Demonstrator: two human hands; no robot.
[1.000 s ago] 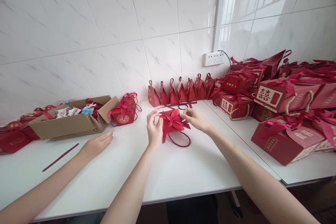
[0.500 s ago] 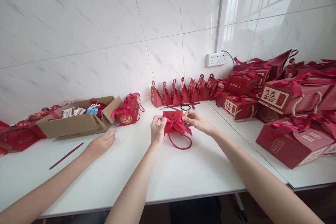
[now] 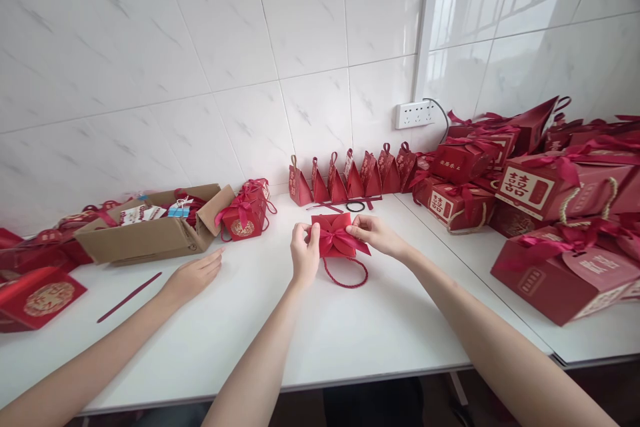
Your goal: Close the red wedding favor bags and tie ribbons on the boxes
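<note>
A small red gift box point(image 3: 330, 221) sits on the white table in front of me, with a satin ribbon bow point(image 3: 336, 238) across its top. My left hand point(image 3: 305, 252) is closed, thumb and fingers pinching the left side of the bow. From the right, my right hand point(image 3: 376, 235) pinches the bow's right loop, fingertips close to the knot. A twisted red cord handle point(image 3: 348, 285) loops from the box onto the table on my side. The far side of the box is hidden.
Another person's hand point(image 3: 193, 278) rests flat at the left, near a purple ribbon strip point(image 3: 129, 297) and an open cardboard box point(image 3: 145, 245). A red box with a gold emblem point(image 3: 43, 300) stands at far left. Pointed red boxes point(image 3: 370, 177) line the wall; larger gift boxes point(image 3: 565, 273) pile up at right.
A red box with a gold emblem has come into view at the far left. Both my hands keep their pinch on the bow, with hardly any movement.
</note>
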